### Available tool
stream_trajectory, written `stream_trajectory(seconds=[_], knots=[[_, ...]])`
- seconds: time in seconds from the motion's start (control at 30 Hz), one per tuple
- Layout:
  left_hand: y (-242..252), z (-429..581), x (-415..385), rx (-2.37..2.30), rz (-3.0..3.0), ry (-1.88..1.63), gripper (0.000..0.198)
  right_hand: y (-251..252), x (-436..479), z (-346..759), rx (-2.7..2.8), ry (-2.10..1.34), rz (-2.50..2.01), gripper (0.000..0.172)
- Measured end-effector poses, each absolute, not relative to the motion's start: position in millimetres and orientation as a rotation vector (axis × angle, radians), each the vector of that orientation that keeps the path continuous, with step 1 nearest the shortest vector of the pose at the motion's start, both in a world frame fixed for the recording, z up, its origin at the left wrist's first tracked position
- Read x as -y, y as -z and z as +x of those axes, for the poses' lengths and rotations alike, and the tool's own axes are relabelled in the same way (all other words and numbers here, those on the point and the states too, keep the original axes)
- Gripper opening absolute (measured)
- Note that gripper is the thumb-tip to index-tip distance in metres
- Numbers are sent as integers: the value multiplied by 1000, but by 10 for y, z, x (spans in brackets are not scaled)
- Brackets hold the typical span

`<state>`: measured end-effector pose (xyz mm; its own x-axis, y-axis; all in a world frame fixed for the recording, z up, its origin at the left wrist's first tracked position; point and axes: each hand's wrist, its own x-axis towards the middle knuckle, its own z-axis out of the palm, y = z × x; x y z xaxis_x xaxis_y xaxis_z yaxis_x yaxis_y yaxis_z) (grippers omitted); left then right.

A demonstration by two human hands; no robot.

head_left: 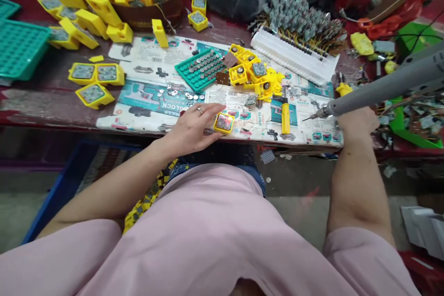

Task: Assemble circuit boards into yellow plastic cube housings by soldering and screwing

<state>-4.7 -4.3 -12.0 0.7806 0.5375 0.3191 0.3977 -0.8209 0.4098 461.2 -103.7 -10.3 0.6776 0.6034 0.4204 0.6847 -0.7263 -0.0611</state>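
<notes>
Cluttered assembly worktop (41,101), dark red, covered at the centre by printed sheets (149,88). Along the back: heaps of yellow housings (93,14), a green tray (199,70) of round metal discs, a white rack (294,58) in front of wired parts. Yellow-handled screwdriver (285,115) lying idle on the sheets, between the hands.

Left hand (192,127): palm down at the near edge, fingers loosely extended, tips against the left side of a small yellow housing (224,123) with a shiny insert facing up. Pinched or merely steadied: cannot tell. Housing flat on the sheets, close to the worktop's front edge.

Right hand (357,122): closed under the grey powered driver (381,88). Barrel sloping down to the left, bit tip well apart from the housing and aimed roughly toward it.

Judgement on technique:
- Press the housing flat and keep fingertips off its top face before bringing the bit over.
- Bring the driver nearer to upright above the fastener spot (too small to make out here). Slanted entry likely to slip and scar the plastic.
- Seat the bit first, trigger second.
- Keep the housing back from the edge.
</notes>
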Motion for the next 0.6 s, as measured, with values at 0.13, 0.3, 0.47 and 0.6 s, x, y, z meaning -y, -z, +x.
stream_trajectory(seconds=[0.13,0.3,0.47,0.6], knots=[[136,-5,-30,-716,2696,-515,62,125,1123,4480,760,503,-2853,40],[168,28,7,-879,2724,-462,59,257,1375,4289,706,474,-2812,39],[165,35,36,-860,2778,-519,46,226,1726,4255,636,627,-2563,25],[157,18,86,-817,2719,-707,39,67,2060,4066,542,794,-2243,30]])
